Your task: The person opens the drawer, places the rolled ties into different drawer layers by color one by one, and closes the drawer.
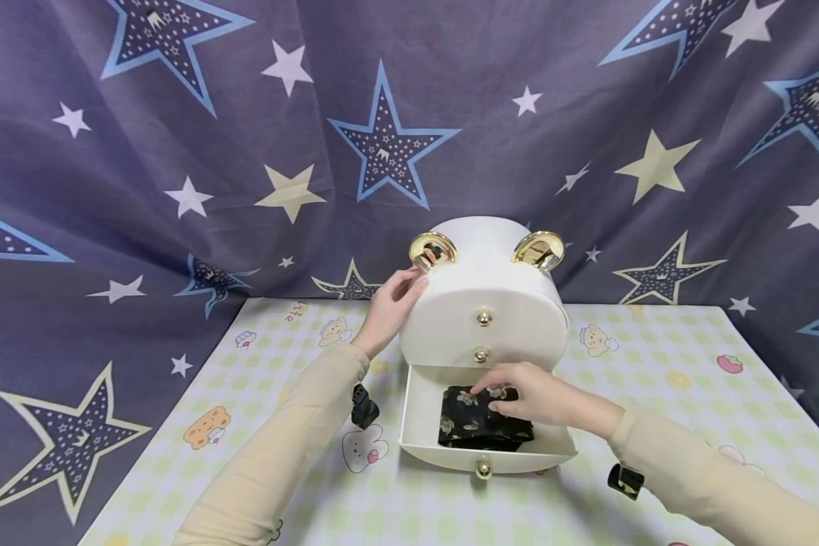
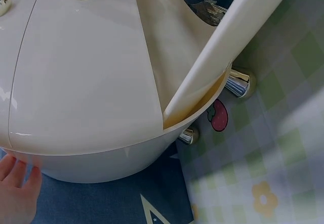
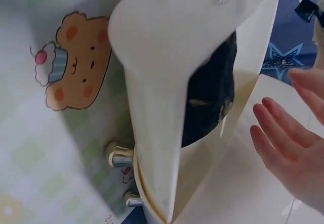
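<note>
A white storage box (image 1: 481, 326) with two gold ears stands on the table, its bottom drawer (image 1: 418, 409) pulled out. Inside the drawer lies a folded black cloth (image 1: 467, 425) with a floral pattern. My left hand (image 1: 390, 309) touches the box's upper left side just below one ear, and the left wrist view shows its fingertips (image 2: 34, 176) against the white side. Over the drawer, my right hand (image 1: 535, 394) hovers above the cloth with loosely bent fingers. In the right wrist view, that hand (image 3: 296, 148) appears apart from the cloth (image 3: 210, 95) and holds nothing.
Gold knobs (image 1: 484, 318) sit on the box front, and another knob (image 1: 483, 470) is on the drawer. Small gold feet (image 2: 240, 82) support the box. A checked tablecloth (image 1: 300, 455) covers the table; a starry curtain (image 1: 491, 167) hangs behind.
</note>
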A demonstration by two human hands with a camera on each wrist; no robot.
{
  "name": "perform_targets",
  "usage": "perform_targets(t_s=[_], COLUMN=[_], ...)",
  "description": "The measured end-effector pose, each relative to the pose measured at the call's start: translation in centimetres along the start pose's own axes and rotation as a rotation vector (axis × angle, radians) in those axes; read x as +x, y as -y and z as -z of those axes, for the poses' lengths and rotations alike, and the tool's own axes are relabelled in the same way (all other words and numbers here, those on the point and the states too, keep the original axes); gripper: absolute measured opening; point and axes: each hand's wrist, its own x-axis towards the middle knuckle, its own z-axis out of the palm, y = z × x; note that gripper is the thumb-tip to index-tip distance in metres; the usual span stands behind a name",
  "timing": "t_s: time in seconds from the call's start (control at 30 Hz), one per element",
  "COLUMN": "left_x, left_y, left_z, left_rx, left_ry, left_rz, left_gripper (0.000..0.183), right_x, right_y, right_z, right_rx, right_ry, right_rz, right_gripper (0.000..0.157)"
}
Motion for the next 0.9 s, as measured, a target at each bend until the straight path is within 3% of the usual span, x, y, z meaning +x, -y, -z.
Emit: perform_targets(t_s=[0.2, 0.5, 0.67, 0.8, 0.9], left_x=[0.0, 0.0, 0.0, 0.0, -0.5], left_y=[0.0, -0.1, -0.1, 0.0, -1.2], left_z=[0.0, 0.0, 0.0, 0.1, 0.1], left_rx=[0.008, 0.008, 0.02, 0.016, 0.005], left_ry=[0.0, -0.008, -0.006, -0.001, 0.011], left_rz=[0.0, -0.004, 0.005, 0.007, 0.02], left_gripper=[0.034, 0.033, 0.034, 0.035, 0.034], right_x=[-0.9, -2.1, -2.6, -3.0, -3.3], right_y=[1.1, 2.1, 2.8, 3.2, 3.5], right_z=[-0.1, -0.6, -0.8, -1.0, -1.3], right_rx=[0.019, -0.019, -0.019, -0.084, -0.119], right_ry=[-0.065, -0.139, -0.18, -0.25, -0.297], right_rz=[-0.009, 0.042, 0.107, 0.165, 0.186], right_gripper=[0.021, 0.019, 0.021, 0.024, 0.025])
